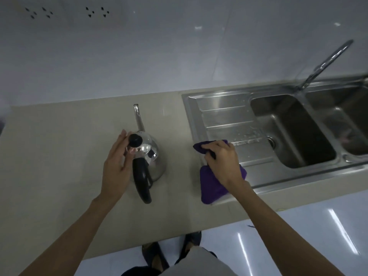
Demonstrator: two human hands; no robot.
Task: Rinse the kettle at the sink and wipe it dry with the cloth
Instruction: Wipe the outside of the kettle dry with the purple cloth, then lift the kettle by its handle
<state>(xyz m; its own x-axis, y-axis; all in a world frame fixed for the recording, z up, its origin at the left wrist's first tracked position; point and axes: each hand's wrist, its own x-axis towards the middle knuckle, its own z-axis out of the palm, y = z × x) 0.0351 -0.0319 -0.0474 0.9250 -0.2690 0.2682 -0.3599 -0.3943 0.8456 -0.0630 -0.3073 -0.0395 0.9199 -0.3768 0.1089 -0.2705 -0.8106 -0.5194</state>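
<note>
left hand (117, 166) mid-frame, fingers straight, rested against shiny round steel kettle (153, 156) | right hand (223, 158) bunched up fuzzy purple cloth (211, 186) at ridged steel sink drainboard (229, 120)

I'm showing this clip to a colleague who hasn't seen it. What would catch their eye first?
Probably the shiny kettle standing on the beige counter, with the left hand resting against its lid side. Next, the purple cloth gripped by the right hand at the sink's left edge, over the draining board.
</note>
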